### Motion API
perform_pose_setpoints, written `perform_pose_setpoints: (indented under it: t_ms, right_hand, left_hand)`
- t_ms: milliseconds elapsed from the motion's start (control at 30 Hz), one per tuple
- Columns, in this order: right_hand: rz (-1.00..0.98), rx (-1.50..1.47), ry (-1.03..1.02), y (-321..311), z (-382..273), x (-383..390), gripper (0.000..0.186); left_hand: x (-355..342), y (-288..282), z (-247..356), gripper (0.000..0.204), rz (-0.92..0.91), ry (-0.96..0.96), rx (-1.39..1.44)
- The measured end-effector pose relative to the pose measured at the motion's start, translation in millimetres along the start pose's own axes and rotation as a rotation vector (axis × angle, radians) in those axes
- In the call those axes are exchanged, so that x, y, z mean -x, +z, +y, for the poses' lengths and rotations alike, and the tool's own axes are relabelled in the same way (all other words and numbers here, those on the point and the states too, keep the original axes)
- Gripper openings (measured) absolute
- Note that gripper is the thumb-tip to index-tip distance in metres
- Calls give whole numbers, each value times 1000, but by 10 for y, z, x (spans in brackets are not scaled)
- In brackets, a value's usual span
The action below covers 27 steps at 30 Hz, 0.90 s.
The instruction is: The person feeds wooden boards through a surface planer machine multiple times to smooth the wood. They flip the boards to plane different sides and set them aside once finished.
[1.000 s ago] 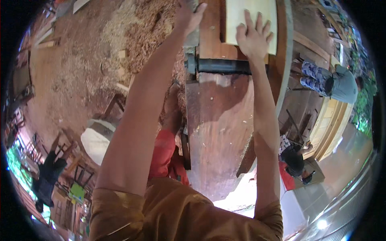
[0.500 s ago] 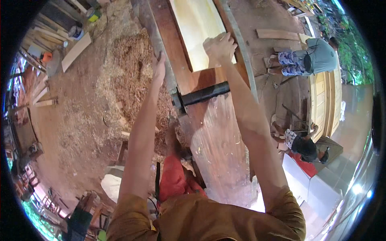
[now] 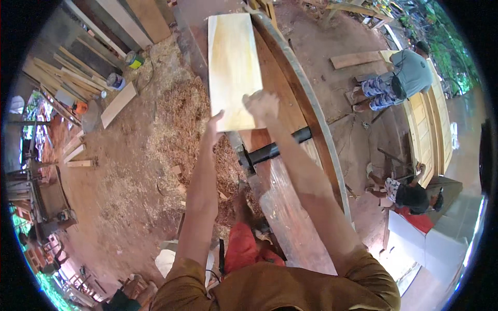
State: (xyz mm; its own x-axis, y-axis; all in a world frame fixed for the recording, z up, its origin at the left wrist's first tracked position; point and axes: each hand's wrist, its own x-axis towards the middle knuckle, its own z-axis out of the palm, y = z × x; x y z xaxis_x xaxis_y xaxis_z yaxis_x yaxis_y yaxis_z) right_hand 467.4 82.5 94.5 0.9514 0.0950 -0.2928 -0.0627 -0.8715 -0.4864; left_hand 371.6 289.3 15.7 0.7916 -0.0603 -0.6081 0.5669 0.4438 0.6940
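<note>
A pale, long wooden board (image 3: 234, 72) lies angled over the left part of a long brown wooden machine bed (image 3: 282, 78). My left hand (image 3: 211, 129) grips its near left corner, thumb on the top face and the other fingers out of sight. At the near right edge, my right hand (image 3: 263, 108) is closed on the board, its fingers bent and somewhat blurred. A dark cylinder (image 3: 267, 152) crosses the bed just nearer to me than the board's end. Nearer still, a worn, smooth wooden surface (image 3: 290, 207) runs under my right forearm.
Wood shavings (image 3: 179, 122) heap on the floor left of the bed. Planks (image 3: 111, 31) and a loose board (image 3: 119, 105) lie at the far left. At right, one person (image 3: 410, 72) bends by pale panelled woodwork (image 3: 419, 119); another person (image 3: 412, 197) is nearer. A curved rail (image 3: 311, 98) borders the bed.
The board has shifted left across the bed, out from along the right rail. My left hand has come onto its near corner; my right hand has moved left and nearer with it.
</note>
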Motion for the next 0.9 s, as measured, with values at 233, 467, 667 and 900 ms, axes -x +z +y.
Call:
perform_pose_setpoints:
  t_ms: [233,467,667,900]
  right_hand:
    - [-130,-134,-99,148,18,132,68]
    - [-340,-1477,288,116,-569,1464,63]
    - [-648,-1625,323,-702,-588,3355,64]
    - [-554,-1558,340,-1242,-109,4455,64]
  left_hand:
    - [624,-257,559,68,249,98,-165]
    - [2505,1807,1466,60,627,228,-1193]
    - [3550,2669,934,88,410,605,-1272]
    - [4160,3273,-104,82,142,906,-1213]
